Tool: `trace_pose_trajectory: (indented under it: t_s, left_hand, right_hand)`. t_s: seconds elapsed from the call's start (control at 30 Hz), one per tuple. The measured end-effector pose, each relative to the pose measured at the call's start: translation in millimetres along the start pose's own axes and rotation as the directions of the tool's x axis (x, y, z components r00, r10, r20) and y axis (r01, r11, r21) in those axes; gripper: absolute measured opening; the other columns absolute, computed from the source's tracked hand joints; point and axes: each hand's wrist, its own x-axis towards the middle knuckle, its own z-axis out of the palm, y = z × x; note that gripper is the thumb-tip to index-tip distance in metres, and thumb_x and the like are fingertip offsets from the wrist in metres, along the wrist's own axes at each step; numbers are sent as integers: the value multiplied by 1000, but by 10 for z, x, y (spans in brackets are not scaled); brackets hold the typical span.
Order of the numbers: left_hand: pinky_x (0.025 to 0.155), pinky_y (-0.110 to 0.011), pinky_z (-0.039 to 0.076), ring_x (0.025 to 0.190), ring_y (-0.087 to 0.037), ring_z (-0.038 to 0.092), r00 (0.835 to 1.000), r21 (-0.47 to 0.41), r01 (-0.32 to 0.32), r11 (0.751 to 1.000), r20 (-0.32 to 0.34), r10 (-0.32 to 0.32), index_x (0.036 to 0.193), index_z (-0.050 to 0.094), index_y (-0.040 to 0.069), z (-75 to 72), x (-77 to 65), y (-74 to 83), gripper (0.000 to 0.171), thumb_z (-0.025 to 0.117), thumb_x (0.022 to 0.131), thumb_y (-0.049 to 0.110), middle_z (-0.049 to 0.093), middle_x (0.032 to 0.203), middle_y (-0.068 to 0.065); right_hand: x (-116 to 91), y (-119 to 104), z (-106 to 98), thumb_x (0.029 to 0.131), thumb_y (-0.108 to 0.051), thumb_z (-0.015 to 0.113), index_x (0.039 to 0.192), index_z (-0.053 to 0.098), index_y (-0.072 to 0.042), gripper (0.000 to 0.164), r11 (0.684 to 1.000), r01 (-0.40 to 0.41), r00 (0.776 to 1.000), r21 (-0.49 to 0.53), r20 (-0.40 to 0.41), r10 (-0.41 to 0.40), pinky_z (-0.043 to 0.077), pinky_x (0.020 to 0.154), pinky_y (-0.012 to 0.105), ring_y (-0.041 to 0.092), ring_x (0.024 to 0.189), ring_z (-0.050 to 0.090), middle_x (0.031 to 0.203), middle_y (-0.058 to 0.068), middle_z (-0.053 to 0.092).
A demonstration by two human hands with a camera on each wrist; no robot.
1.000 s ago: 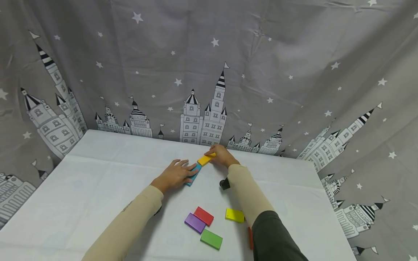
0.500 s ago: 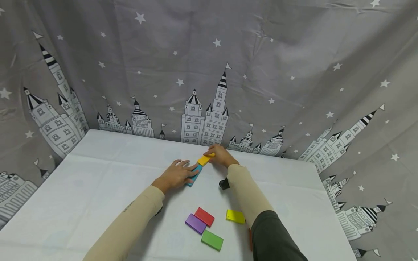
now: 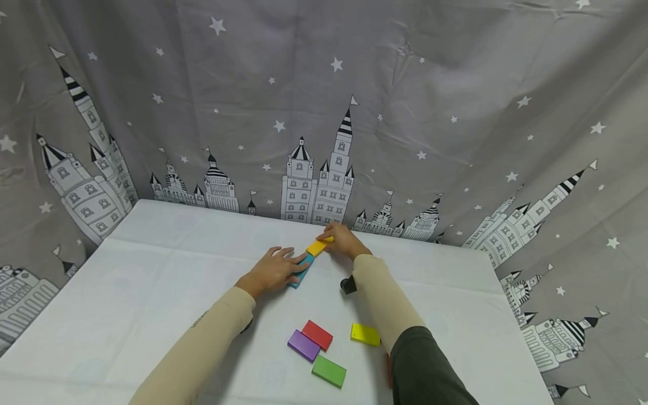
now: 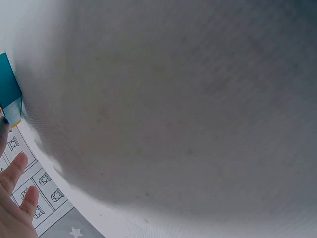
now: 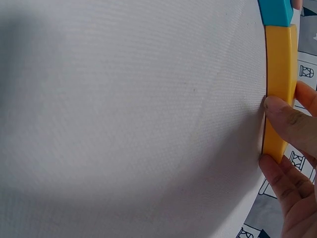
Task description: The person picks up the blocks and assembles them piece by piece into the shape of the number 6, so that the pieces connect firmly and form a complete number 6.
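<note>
In the head view a blue rectangular block (image 3: 302,273) lies on the white table, end to end at a slight angle with an orange-yellow block (image 3: 317,247). My left hand (image 3: 270,273) holds the blue block from its left side, partly covering it; the other fingers are spread. My right hand (image 3: 345,242) pinches the far end of the orange-yellow block. The right wrist view shows the thumb (image 5: 287,119) along one side of that block and fingertips at its end. Only an end of the blue block (image 4: 9,82) shows in the left wrist view.
Nearer me lie a red block (image 3: 317,334), a purple block (image 3: 304,345), a green block (image 3: 329,371) and a bright yellow block (image 3: 365,334). An orange-red block (image 3: 388,371) is mostly hidden by my right sleeve. A grey castle-print curtain (image 3: 243,101) hangs behind the table.
</note>
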Motion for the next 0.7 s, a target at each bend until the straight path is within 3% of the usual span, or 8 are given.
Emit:
trace_pose_trajectory:
  t_s: [0.43, 0.7]
  left_hand:
    - [113, -57, 22, 140, -35, 30, 1000, -19, 1, 1000, 8, -1, 144, 45, 23, -24, -3, 6, 53, 56, 95, 40, 36, 153, 1]
    - [113, -56, 22, 140, -34, 30, 1000, -6, 2, 1000, 19, -2, 145, 43, 25, -27, 6, -5, 54, 56, 95, 40, 36, 153, 2]
  right_hand:
    - [-21, -18, -12, 85, -6, 73, 119, 70, -16, 37, 999, -19, 1000, 31, -2, 19, 35, 108, 42, 28, 122, 46, 130, 8, 53]
    - [-63, 18, -46, 82, -5, 75, 130, 63, -18, 51, 1000, -2, 1000, -9, -2, 2, 28, 114, 46, 31, 135, 36, 144, 12, 44]
